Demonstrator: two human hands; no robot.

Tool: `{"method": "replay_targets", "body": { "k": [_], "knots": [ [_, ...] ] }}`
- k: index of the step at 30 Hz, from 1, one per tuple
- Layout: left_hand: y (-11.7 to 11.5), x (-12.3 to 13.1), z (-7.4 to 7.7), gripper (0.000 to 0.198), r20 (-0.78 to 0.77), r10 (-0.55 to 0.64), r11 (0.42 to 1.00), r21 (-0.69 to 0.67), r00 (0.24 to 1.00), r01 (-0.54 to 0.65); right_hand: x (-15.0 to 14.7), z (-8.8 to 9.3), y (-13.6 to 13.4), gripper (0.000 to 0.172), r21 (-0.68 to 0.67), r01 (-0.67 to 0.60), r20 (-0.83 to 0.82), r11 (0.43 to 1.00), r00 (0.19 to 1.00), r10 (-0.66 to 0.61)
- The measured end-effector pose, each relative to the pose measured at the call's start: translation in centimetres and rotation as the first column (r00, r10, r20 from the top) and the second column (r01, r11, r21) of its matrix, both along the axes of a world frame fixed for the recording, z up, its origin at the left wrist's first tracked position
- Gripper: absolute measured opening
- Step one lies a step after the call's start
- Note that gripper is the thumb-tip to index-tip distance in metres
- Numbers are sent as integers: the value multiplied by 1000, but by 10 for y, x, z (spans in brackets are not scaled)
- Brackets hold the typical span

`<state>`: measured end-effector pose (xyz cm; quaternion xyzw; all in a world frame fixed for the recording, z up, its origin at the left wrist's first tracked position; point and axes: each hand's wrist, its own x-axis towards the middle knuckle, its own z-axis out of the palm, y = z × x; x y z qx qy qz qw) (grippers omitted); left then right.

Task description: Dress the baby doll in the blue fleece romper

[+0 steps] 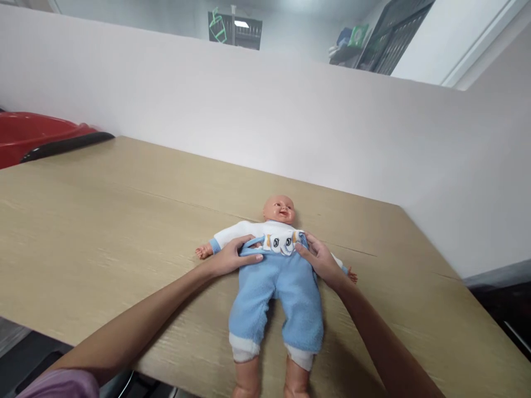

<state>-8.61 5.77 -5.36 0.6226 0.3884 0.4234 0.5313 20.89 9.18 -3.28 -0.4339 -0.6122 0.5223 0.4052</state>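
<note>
A baby doll (279, 209) lies face up with its arms spread and its feet toward me. It wears a white long-sleeved top (237, 231) and light blue overalls (276, 282) with white cuffs and an animal face on the bib. My left hand (232, 257) grips the overalls at the bib's left side, thumb in front and fingers at the blue strap. On the opposite edge of the bib, my right hand (321, 257) pinches the cloth near the other strap. Parts of the fingers of both hands are hidden by the fabric.
The doll rests on a wooden table (124, 221) that meets a white wall (249, 110) at the back. A red tub-like object (41, 132) with a black edge stands at the far left. Above the wall is a mirror or window (290, 27).
</note>
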Motion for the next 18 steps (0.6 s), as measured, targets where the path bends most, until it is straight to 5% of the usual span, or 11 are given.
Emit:
{"method": "replay_targets", "body": {
  "k": [4, 7, 13, 18],
  "knots": [
    [1, -2, 6, 34, -35, -104, 993, 49, 994, 105, 6, 20, 1, 50, -111, -199, 223, 974, 950, 220],
    [1, -3, 10, 32, -71, -121, 987, 97, 990, 127, 3, 32, 2, 43, -54, -259, 213, 964, 940, 265],
    [-1, 1, 6, 35, 58, -122, 992, 27, 991, 121, -15, 25, 4, 48, 129, -136, 189, 982, 976, 110],
    [6, 6, -12, 44, 313, 117, 989, -125, 943, -81, -16, 20, 12, 41, 242, -46, 380, 969, 923, -51]
  ]
}}
